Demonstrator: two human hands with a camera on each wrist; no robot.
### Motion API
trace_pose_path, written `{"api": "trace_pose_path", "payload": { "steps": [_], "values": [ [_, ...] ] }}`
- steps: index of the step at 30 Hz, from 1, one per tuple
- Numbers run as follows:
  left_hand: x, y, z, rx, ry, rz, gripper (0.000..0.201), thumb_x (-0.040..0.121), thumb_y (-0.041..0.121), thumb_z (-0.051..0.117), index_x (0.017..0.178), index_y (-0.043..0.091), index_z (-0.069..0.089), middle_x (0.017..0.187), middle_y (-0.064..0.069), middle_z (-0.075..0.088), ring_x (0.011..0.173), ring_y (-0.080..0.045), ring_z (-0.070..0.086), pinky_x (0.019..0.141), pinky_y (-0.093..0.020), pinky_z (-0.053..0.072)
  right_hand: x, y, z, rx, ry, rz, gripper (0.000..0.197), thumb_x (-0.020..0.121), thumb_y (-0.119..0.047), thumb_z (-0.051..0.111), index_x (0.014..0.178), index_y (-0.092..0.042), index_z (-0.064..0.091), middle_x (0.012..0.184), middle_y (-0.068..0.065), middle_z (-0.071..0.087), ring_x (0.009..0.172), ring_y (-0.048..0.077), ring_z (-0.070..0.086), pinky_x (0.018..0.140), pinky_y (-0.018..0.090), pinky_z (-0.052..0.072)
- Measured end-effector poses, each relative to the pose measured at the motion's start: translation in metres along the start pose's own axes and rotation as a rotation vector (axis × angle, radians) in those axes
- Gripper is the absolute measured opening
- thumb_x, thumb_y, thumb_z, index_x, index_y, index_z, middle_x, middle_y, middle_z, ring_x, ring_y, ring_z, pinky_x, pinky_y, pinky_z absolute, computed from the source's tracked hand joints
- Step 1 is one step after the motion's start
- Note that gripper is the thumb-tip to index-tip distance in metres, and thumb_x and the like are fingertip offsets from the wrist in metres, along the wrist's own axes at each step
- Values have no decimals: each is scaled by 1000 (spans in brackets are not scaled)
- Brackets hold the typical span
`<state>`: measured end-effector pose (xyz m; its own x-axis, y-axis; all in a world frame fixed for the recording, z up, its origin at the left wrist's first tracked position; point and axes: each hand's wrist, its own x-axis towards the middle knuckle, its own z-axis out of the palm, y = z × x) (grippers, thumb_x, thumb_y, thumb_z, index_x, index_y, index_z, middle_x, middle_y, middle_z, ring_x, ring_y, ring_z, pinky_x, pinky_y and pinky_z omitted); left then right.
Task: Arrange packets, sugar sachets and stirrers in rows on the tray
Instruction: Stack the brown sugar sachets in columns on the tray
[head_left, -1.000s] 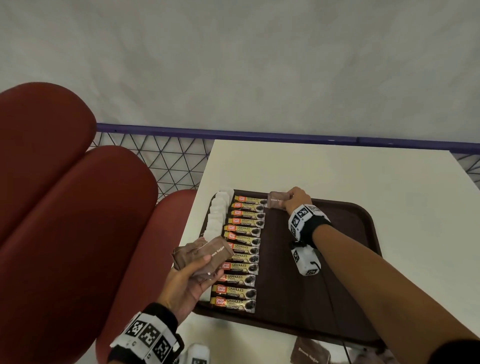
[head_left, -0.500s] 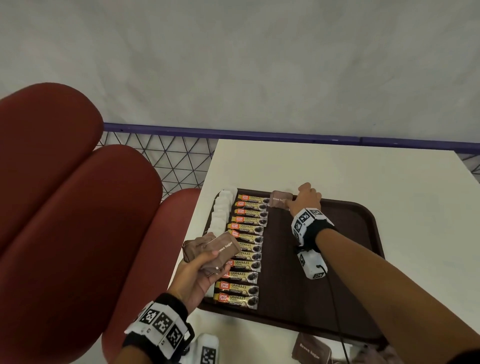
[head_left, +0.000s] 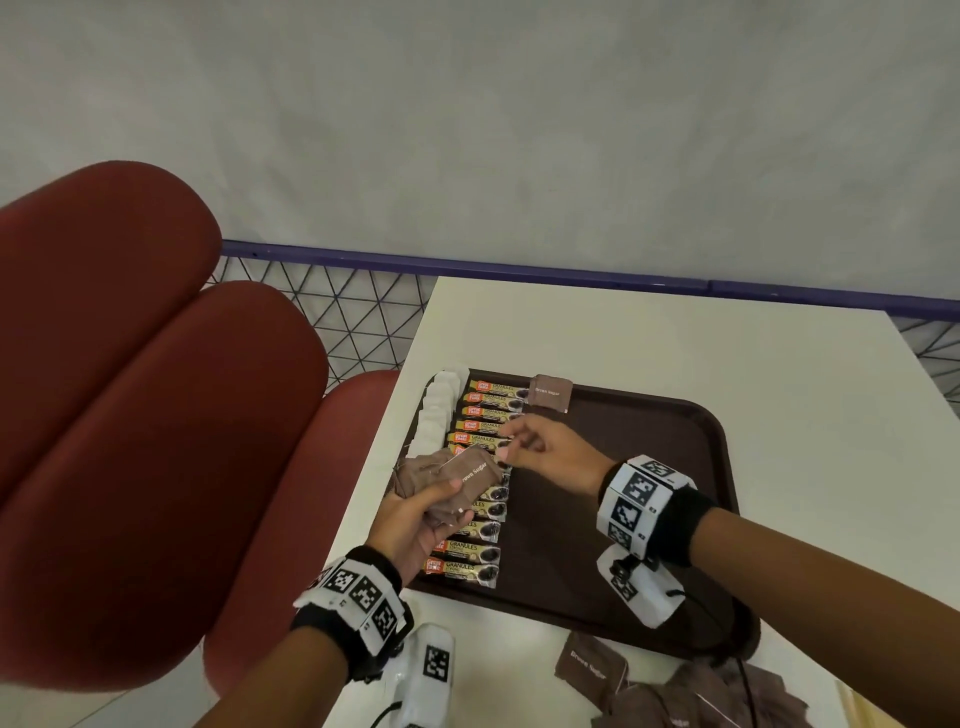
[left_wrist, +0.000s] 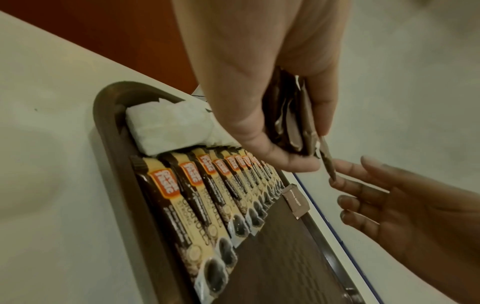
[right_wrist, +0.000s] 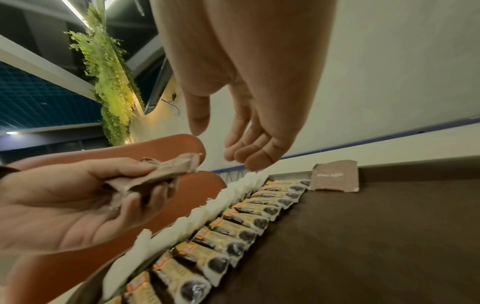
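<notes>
A brown tray carries a column of white sachets along its left rim and a column of coffee granule packets beside it. One brown sugar sachet lies flat at the tray's far edge, also seen in the wrist views. My left hand grips a stack of brown sugar sachets above the packets. My right hand reaches to the stack with relaxed fingers; one fingertip touches the top sachet's edge. It holds nothing.
Loose brown sugar sachets lie on the white table in front of the tray, at the bottom right. Red padded seats stand to the left. A blue rail with wire mesh runs behind the table.
My right hand let go of the sachet at the tray's far edge and drew back to the stack in my left hand. That sachet stays where it was put.
</notes>
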<state>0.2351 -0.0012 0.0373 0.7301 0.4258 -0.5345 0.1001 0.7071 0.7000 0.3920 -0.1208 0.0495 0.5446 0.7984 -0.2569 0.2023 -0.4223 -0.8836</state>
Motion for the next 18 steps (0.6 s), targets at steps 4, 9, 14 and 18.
{"api": "trace_pose_path", "payload": {
  "steps": [4, 9, 14, 18],
  "values": [
    [-4, -3, 6, 36, -34, -6, 34, 81, -3, 61, 112, 10, 59, 96, -13, 70, 82, -23, 68, 60, -29, 57, -5, 2, 11, 35, -86, 6, 42, 82, -15, 68, 120, -12, 51, 85, -1, 55, 74, 9, 50, 72, 20, 42],
    [-9, -6, 9, -3, -57, -28, 32, 82, -4, 59, 112, 6, 58, 99, -18, 69, 83, -26, 68, 66, -33, 58, -5, 9, 6, 38, -90, -9, 20, 80, -4, 68, 94, -15, 59, 77, -1, 51, 69, 9, 48, 67, 17, 41],
    [-11, -4, 4, -70, -55, -62, 41, 79, -2, 60, 119, -1, 54, 100, -25, 67, 81, -31, 68, 67, -32, 59, 3, 28, -22, 8, 184, 108, 25, 78, -8, 70, 69, -27, 57, 75, -4, 59, 80, 15, 54, 76, 26, 42],
    [-9, -1, -3, -112, -30, -68, 47, 75, 2, 59, 121, -1, 52, 107, -28, 64, 85, -33, 68, 70, -32, 58, 20, 42, -45, 2, 494, 272, 10, 77, -16, 72, 78, -23, 66, 93, 6, 66, 100, 25, 56, 90, 30, 43]
  ]
}}
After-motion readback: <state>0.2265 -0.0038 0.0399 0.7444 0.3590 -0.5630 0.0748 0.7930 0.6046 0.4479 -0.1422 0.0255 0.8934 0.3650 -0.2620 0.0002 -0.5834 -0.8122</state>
